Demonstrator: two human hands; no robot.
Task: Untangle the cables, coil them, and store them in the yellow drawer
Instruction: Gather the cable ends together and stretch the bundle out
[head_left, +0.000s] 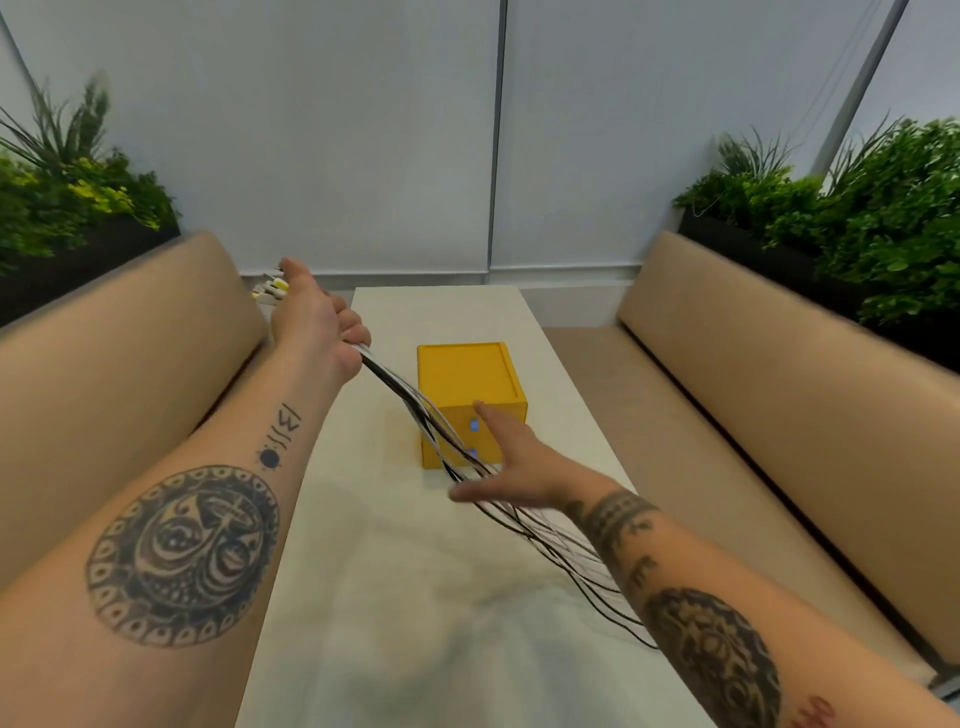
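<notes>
Holding the cables (387, 376) up in my left grip (317, 322), fingers curled tight round the bundle, I see the connector ends (271, 291) poking out past the thumb. The strands slant down across the front of the yellow drawer (467, 374), which sits in the middle of the table (395, 571). They pass my right grip (501, 467), flat-fingered, spread wide and holding nothing, then run under that forearm.

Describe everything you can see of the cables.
The cables are thin black and white strands, a loose bundle stretched in the air. The left hand grips them near one end, where white and yellow plugs stick out. They slant down in front of the yellow drawer box, past the open right hand.
</notes>
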